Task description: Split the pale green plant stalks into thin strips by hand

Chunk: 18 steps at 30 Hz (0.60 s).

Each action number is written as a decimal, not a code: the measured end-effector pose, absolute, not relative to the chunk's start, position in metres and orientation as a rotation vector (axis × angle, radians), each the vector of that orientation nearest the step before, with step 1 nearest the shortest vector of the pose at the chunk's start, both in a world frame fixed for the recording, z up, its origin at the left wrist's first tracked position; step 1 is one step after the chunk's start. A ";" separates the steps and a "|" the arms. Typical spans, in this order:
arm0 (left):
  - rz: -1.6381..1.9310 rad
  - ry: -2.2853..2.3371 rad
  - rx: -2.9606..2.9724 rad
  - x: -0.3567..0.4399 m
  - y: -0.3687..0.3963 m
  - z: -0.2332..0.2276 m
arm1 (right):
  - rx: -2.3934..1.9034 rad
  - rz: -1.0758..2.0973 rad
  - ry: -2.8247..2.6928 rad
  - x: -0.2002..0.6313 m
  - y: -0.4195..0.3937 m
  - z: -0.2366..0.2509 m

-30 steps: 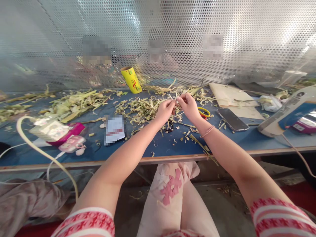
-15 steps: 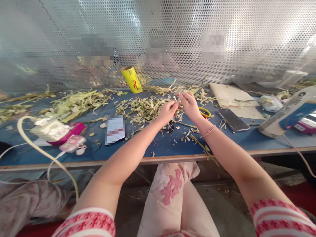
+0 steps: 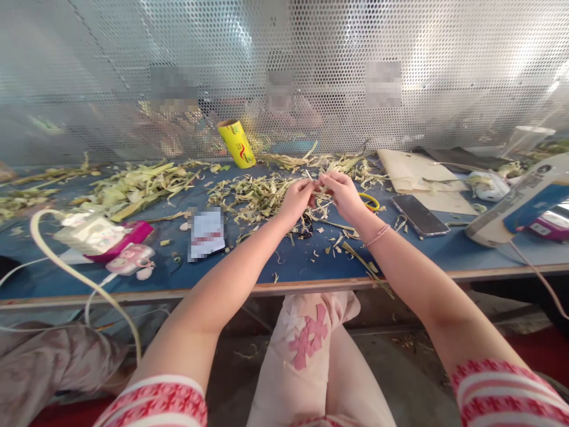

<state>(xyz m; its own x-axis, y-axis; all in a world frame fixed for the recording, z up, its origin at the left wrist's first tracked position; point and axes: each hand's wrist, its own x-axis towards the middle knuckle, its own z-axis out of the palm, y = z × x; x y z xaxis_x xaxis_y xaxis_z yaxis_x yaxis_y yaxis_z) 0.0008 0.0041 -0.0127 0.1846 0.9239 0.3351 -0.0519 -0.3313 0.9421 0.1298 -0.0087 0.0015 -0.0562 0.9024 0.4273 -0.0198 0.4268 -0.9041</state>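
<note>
Head view. Bench: blue top, smooth, pale wooden front edge, seen from a seated position. Behind it a perforated metal screen, shiny, round holes in a regular grid; people at work beyond it show only as blurs.

Bench top strewn with dry leaf scraps, pale green to straw, flat, fibrous, narrow; a larger heap sits to the left. Yellow roll on a cardboard core leans at the foot of the screen; it carries a red mark, wording too small to read. Phone, dark glass, lies flat to the right, beside tan card sheets. Yellow scissors handle shows just behind the right wrist. White card to the left, print blurred. Pink-and-white case and a white cable at far left. White and blue appliance at far right.

Left hand and right hand are raised just over the scraps at bench centre, fingertips meeting. Both grips are pinched closed on one thin leaf strip, which spans the small gap between them. Thin pink bracelet on the right wrist.
</note>
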 end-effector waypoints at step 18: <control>1.361 0.782 1.276 0.002 0.001 -0.009 | -0.911 0.352 -1.757 0.131 0.000 -0.002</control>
<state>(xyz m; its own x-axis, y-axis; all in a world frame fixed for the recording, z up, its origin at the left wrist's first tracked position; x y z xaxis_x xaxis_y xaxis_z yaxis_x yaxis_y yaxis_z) 0.0023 0.0012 -0.0089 0.1347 0.9556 0.2621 -0.2549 -0.2222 0.9411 0.1312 0.0002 -0.0016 -0.1323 0.7231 0.6780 0.4061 0.6635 -0.6284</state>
